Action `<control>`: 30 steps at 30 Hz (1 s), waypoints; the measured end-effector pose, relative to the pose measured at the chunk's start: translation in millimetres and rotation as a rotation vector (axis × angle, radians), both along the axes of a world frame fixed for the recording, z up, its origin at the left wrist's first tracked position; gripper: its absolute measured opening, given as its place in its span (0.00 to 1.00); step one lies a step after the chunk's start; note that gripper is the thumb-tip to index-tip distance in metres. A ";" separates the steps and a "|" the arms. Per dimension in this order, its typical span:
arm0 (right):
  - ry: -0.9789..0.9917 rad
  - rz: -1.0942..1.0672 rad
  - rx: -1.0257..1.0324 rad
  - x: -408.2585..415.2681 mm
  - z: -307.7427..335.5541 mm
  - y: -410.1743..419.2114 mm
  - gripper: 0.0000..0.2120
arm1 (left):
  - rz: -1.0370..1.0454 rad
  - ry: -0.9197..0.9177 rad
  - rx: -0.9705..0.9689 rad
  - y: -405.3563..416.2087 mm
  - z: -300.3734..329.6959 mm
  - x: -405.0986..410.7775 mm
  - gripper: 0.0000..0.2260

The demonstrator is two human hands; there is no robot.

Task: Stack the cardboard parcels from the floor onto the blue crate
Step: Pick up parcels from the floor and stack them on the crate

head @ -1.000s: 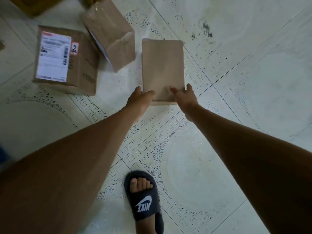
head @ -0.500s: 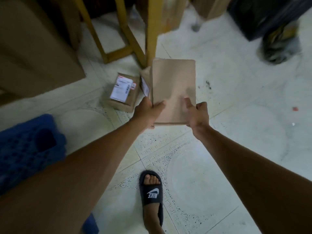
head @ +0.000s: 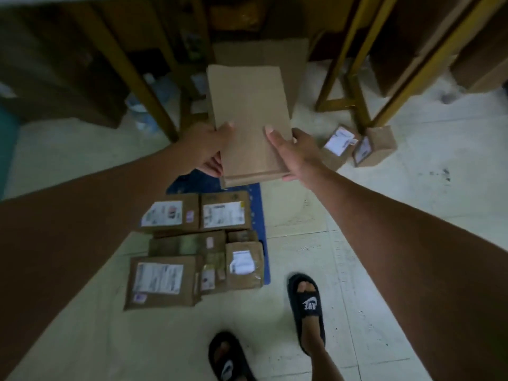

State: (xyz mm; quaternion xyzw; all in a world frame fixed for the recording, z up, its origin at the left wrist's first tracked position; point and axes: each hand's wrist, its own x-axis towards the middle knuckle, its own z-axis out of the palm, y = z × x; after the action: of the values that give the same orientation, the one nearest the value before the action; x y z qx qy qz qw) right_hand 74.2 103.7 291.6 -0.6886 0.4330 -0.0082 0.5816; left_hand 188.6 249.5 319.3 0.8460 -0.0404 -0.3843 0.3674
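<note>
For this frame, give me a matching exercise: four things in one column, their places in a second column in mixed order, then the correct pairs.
Things
1. plain parcel
2. labelled parcels
3. two small parcels
4. black slipper

Places
A. on the floor by the yellow frame leg
B. on a foot, right of the blue crate
C. held in the left hand and right hand
D. stacked on the blue crate

Pairs: 1-C, 2-D, 3-A, 4-B
</note>
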 end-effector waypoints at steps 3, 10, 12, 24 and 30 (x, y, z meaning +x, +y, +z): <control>0.047 0.123 0.020 9.6 -2.6 58.3 0.27 | 0.107 -0.051 -0.001 67.9 -15.2 -1.8 0.22; 0.230 0.167 0.217 -44.6 -69.9 140.3 0.29 | 0.084 -0.043 -0.025 153.1 -85.2 -53.7 0.14; 0.257 0.165 0.233 -67.2 -92.2 152.4 0.29 | 0.006 -0.076 0.025 162.2 -107.5 -69.5 0.10; 0.373 0.258 0.266 -118.1 -174.5 167.5 0.24 | -0.056 -0.090 0.196 182.9 -204.1 -124.6 0.14; 0.398 0.260 0.290 -117.8 -195.5 177.4 0.26 | -0.047 -0.113 0.266 190.6 -225.3 -126.6 0.16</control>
State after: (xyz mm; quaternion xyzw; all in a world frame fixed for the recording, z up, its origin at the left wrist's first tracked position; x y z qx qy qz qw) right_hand -43.6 281.1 96.1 -0.6362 0.4433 0.2639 0.5737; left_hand 62.1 440.0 94.1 0.9063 -0.0295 -0.3467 0.2398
